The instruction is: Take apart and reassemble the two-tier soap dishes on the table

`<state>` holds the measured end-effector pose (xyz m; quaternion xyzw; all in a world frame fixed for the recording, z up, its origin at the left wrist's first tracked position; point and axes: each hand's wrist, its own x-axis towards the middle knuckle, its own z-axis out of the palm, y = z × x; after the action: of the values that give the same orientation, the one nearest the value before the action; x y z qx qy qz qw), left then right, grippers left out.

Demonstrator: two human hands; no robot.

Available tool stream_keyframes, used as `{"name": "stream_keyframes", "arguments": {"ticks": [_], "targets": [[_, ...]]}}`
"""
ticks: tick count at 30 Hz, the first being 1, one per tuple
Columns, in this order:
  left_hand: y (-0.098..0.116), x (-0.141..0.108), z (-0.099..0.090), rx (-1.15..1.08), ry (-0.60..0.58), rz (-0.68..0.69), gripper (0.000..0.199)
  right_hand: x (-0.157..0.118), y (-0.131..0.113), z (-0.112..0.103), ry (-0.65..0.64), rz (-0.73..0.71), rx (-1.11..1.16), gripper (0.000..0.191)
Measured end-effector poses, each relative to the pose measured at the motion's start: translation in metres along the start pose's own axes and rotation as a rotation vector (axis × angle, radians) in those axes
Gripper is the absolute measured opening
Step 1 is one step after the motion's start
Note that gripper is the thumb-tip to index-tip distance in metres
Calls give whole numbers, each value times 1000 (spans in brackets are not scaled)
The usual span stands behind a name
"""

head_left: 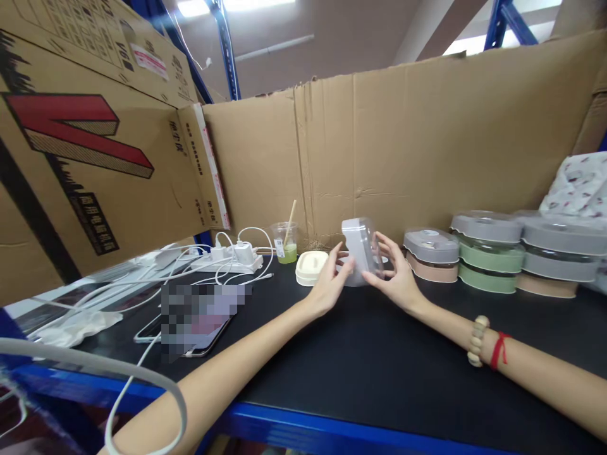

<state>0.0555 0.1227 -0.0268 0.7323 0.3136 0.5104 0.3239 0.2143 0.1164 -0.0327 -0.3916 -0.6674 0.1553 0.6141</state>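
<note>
Between my two hands a small grey plastic container [361, 243] with a clear side stands tipped up, its see-through face toward the right. My left hand [329, 281] has its thumb and fingers at the container's lower left. On the other side, my right hand [396, 278] curls its fingers round the clear part, with the thumb near the bottom edge. Another grey piece [355, 278] shows low behind the hands, mostly hidden. Just left of my left hand sits a cream lidded box [312, 268].
Stacked grey, green and pink containers [490, 253] line the right side. A plastic cup [285, 245] with green drink and a straw stands behind. On the left lie phones [208, 346], cables and a power strip [227, 260]. Cardboard [403, 139] walls the back of the black table [360, 360].
</note>
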Motion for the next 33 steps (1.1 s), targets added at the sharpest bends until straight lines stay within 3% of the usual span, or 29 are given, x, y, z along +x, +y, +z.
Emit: {"name": "stream_keyframes", "arguments": {"ticks": [3, 7, 10, 13, 17, 19, 23, 27, 30, 33], "targets": [[2, -7, 11, -228, -72, 19, 51, -7, -4, 7, -120, -12, 48, 77], [3, -9, 17, -342, 25, -26, 47, -7, 0, 10, -158, -53, 47, 70], [3, -7, 17, -408, 158, -67, 44, 0, 8, 4, -41, -88, -112, 67], [0, -3, 16, -469, 325, -119, 43, 8, 19, -10, 117, -50, -411, 67], [-5, 1, 16, -512, 486, -196, 44, 16, 31, -29, 153, -13, -682, 59], [-7, 0, 17, -527, 506, -232, 41, 17, 34, -32, 108, 34, -765, 54], [-10, -3, 22, -555, 438, -227, 37, 14, 36, -26, -13, 141, -908, 46], [-8, -4, 24, -614, 452, -303, 30, 11, 40, -21, -74, 208, -990, 50], [-3, -3, 24, -667, 470, -366, 28, 11, 43, -22, -55, 120, -983, 55], [-2, -4, 25, -666, 489, -351, 25, 11, 36, -22, -35, -114, -855, 54]]}}
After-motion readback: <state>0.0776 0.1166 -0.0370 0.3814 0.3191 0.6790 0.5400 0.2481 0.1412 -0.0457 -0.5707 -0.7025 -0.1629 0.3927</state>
